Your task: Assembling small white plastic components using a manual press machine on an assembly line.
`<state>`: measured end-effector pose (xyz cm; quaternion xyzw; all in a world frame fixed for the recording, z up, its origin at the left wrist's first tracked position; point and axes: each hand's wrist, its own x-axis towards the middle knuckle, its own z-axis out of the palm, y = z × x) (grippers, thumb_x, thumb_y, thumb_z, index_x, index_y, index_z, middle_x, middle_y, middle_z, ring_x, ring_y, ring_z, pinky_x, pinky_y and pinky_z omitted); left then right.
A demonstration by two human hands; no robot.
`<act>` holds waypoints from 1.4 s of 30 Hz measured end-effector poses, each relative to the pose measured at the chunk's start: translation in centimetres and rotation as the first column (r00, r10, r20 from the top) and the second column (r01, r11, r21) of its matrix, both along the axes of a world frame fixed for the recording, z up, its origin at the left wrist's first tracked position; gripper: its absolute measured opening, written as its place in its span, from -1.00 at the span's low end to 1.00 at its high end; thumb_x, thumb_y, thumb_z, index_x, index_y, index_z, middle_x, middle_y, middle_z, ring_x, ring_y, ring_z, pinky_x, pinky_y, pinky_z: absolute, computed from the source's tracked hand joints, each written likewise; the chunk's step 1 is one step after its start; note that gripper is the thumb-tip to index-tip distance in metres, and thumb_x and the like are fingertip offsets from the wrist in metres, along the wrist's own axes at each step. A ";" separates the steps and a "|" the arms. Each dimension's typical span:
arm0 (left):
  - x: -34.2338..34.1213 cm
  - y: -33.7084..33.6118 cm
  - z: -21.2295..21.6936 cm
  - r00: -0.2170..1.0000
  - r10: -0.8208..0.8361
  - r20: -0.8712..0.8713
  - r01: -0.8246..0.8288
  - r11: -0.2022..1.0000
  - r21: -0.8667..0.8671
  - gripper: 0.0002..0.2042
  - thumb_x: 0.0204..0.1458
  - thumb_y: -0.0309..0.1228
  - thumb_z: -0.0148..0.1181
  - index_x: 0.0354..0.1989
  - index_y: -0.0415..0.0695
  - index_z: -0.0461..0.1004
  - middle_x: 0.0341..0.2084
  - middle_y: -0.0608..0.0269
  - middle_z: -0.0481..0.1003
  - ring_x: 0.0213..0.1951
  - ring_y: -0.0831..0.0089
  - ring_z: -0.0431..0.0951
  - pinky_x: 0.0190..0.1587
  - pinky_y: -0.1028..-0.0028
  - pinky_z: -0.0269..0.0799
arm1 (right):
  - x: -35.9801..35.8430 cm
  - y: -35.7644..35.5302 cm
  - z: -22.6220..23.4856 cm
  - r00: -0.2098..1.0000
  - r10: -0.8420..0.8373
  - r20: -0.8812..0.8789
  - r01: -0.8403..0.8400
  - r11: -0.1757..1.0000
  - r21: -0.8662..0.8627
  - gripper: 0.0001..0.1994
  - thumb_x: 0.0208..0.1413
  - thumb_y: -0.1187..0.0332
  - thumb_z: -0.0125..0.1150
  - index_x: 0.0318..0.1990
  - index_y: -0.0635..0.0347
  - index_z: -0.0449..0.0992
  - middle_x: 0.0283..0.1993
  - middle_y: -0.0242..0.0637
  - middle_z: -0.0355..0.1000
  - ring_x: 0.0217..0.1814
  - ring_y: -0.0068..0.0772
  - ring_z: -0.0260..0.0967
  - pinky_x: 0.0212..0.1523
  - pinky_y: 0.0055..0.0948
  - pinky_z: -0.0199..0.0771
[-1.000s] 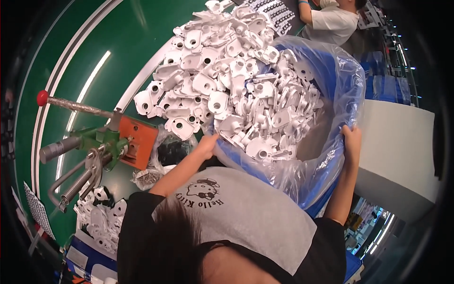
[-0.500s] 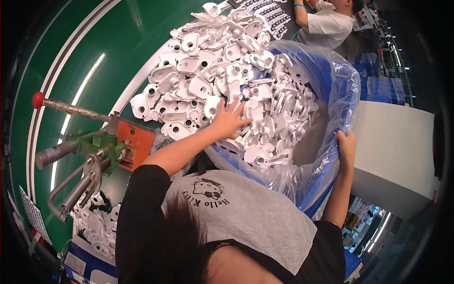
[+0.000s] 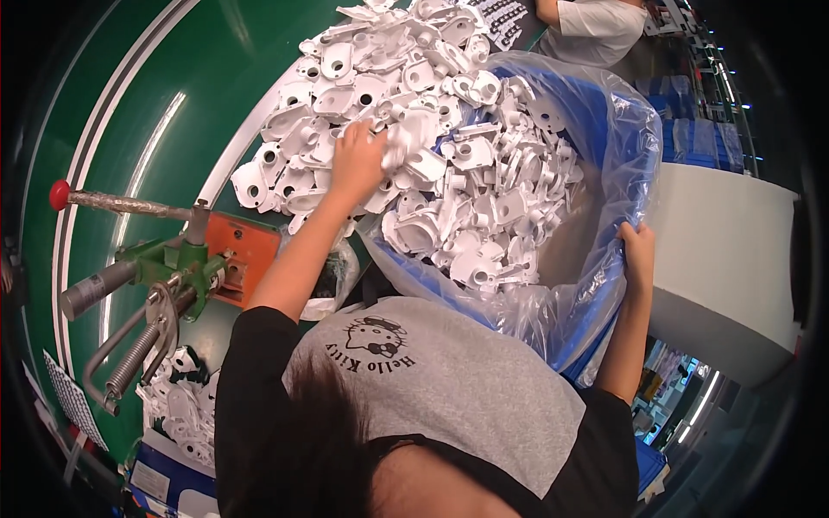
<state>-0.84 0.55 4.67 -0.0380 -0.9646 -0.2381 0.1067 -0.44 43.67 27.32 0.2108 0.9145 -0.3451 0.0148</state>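
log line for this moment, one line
left hand on pile of white plastic parts | right hand gripping rim of clear bag lining blue bin | green lever press untouched at left

Too many white plastic parts (image 3: 449, 164) to count, one heap. One blue bin (image 3: 604, 121), one clear bag liner (image 3: 596, 293), one green lever press (image 3: 164, 268), one second person (image 3: 596, 17).
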 end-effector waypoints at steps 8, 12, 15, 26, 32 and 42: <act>2.4 12.5 3.3 0.760 -0.647 0.067 0.650 0.753 -0.100 -0.12 -0.39 0.16 0.31 0.24 0.32 0.13 0.28 -0.12 -0.08 0.24 -0.13 0.03 0.10 -0.20 0.03 | 0.0 -0.2 0.1 1.000 0.011 -0.024 -0.011 1.000 -0.015 -0.88 -0.18 0.40 0.08 -0.62 0.24 0.36 -0.66 -0.46 0.26 -0.66 -0.65 0.14 -0.63 -0.56 0.08; 2.3 15.4 2.6 0.593 -0.682 0.428 0.763 0.646 -0.027 0.10 -0.61 0.27 0.35 0.29 0.46 -0.06 0.30 -0.10 -0.14 0.23 -0.10 0.07 0.03 -0.35 0.02 | 0.1 -0.3 0.1 1.000 0.016 -0.026 -0.016 1.000 0.010 -0.92 -0.17 0.45 0.04 -0.60 0.24 0.36 -0.67 -0.47 0.23 -0.71 -0.67 0.11 -0.66 -0.59 0.08; 1.3 16.6 2.6 0.503 -0.653 0.566 0.785 0.620 0.018 0.13 -0.62 0.21 0.40 0.30 0.48 -0.10 0.26 -0.08 -0.01 0.07 -0.02 0.31 -0.06 -0.23 0.20 | 0.2 0.3 0.0 1.000 0.027 -0.013 -0.027 0.999 0.022 -0.88 -0.18 0.40 0.08 -0.63 0.25 0.36 -0.69 -0.47 0.25 -0.70 -0.65 0.12 -0.66 -0.55 0.07; 4.6 19.2 -0.6 0.447 -0.748 0.490 0.802 0.578 0.151 -0.19 -0.52 -0.09 0.47 0.10 0.31 0.29 0.05 -0.18 0.20 -0.23 0.06 0.54 -0.27 0.27 0.47 | 0.2 0.2 -0.1 1.000 0.001 -0.003 -0.001 1.000 0.024 -0.88 -0.19 0.42 0.07 -0.63 0.25 0.37 -0.69 -0.48 0.24 -0.69 -0.68 0.11 -0.66 -0.58 0.05; 2.9 15.5 0.3 0.587 -0.740 0.328 0.708 0.666 0.235 -0.67 -0.20 -0.20 0.27 -0.17 0.19 0.46 -0.36 0.00 0.43 -0.29 0.09 0.54 -0.35 0.21 0.46 | 0.4 -0.6 0.2 0.999 -0.047 -0.014 0.046 0.997 -0.058 -0.91 -0.19 0.45 0.06 -0.61 0.25 0.35 -0.68 -0.45 0.23 -0.71 -0.64 0.15 -0.67 -0.57 0.12; -1.9 2.1 2.2 0.980 -0.198 0.034 0.177 0.933 0.313 -0.68 -0.06 -0.11 0.14 -0.09 0.20 0.47 -0.37 0.18 0.52 -0.38 0.25 0.55 -0.31 0.33 0.46 | 0.3 0.6 -0.5 0.999 -0.035 -0.002 0.035 0.999 -0.036 -0.92 -0.17 0.47 0.04 -0.60 0.25 0.35 -0.68 -0.47 0.23 -0.69 -0.64 0.14 -0.65 -0.58 0.12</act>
